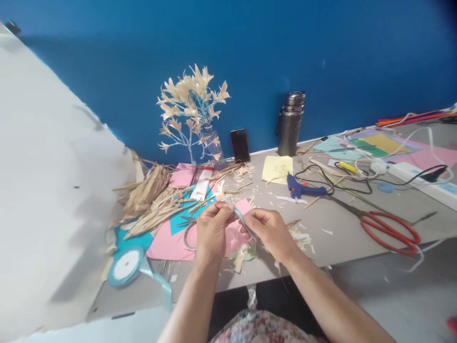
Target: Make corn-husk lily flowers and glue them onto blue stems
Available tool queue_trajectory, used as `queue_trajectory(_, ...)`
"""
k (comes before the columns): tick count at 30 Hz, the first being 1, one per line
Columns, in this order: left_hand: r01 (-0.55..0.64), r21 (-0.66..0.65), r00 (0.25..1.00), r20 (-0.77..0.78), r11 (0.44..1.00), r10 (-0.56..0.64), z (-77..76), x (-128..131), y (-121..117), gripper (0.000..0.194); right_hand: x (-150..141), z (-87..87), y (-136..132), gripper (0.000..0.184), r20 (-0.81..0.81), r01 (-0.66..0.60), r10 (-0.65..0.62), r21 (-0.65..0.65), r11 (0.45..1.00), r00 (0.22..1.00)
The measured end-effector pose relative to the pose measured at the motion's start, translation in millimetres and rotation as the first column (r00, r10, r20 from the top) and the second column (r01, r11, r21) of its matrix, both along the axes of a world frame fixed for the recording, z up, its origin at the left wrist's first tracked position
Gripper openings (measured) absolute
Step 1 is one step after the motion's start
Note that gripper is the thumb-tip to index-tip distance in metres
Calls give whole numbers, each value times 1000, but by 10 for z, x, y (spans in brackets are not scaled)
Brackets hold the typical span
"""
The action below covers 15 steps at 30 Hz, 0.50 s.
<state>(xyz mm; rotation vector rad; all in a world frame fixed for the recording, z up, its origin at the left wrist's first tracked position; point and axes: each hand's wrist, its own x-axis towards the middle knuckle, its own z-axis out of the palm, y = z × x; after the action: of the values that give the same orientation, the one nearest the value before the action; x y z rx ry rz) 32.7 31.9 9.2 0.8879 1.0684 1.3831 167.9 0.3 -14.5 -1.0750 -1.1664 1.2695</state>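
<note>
1. The left hand (213,225) has its thumb and fingers closed in a narrow pinch at the base of a small pale flower (220,189), over the pink paper (171,242) near the middle of the table (321,247).
2. The right hand (270,229), just to the right, is also pinched narrow, holding a light blue ribbon (242,220). The ribbon slants from the left fingertips down toward the near right, between the two hands.
3. The flower points up and away on the far side of the left hand; its stem is mostly hidden by the fingers.
4. Small scissors (190,237) lie just left of the left hand, partly covered by it.
5. At the near left is a ribbon spool (125,267), its loose light blue tail (162,280) trailing right and over the near edge.
6. Dried husks (153,190) are piled at the left, beside and over blue paper.
7. At the far side, a clear vase (213,145) holds pale flowers on blue stems, with a phone (240,145) leaning upright to its right and a metal flask (291,125) farther right.
8. Right of the hands lie a blue glue gun (305,189) and large red-handled scissors (389,231), with a white power strip (424,183) beyond them.
</note>
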Motion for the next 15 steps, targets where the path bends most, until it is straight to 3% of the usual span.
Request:
queue_trajectory(3, -19, 11, 1000, -4, 1000, 19, -19, -4, -5, 22, -49, -19, -20, 26, 140, 127, -145, 130, 983, 979)
queue_trajectory(6, -54, 41, 998, -34, 998, 56, -57, -7, -7, 22, -97, -88, -31, 28, 319, 217, -332, 346, 913, 888)
queue_trajectory(11, -113, 111, 984, -125, 987, 127, -119, -4, 2, 21, -142, -189, -18, 27, 424, 186, -480, 570, 800, 768)
queue_trajectory(15, -117, 117, 975, -176, 986, 137, -128, -7, -1, 23, -109, -191, 18, 27, 456, 167, -526, 620, 767, 718)
